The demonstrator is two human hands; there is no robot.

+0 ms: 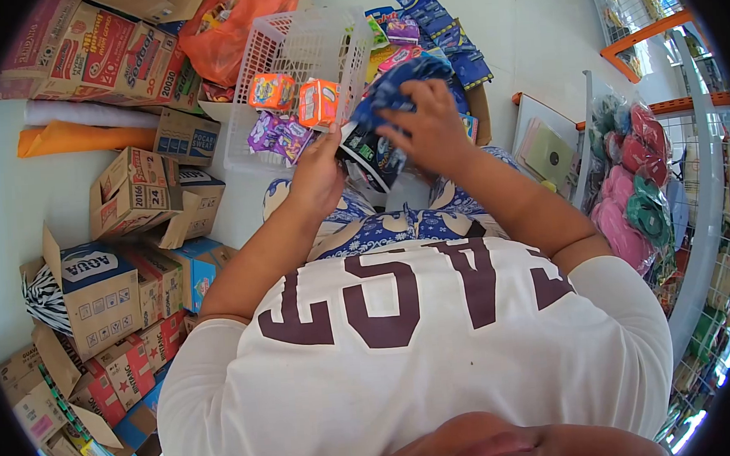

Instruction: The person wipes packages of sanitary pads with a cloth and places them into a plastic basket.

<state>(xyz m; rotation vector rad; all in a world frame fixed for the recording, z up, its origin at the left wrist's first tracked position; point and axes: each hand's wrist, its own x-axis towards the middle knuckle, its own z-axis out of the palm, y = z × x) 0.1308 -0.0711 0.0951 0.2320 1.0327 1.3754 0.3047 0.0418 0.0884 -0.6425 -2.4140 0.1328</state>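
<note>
My left hand (320, 176) pinches the edge of a black packet (371, 156) with white print, held over my lap. Above it, my right hand (432, 128) has its fingers curled on a dark blue patterned packet (398, 88), partly covered by the hand. The two packets overlap, and I cannot tell whether they are joined. Just beyond my left hand is a white plastic basket (238, 127). Orange packs (318, 102) and purple packets (280, 137) are in it.
A strip of blue sachets (435, 15) lies on the floor beyond an open carton (480, 108) of colourful packets. An orange plastic bag (228, 40) stands behind the basket. Cardboard boxes (97, 294) line the left side. A wire rack (683, 167) with bagged goods (634, 186) is at right.
</note>
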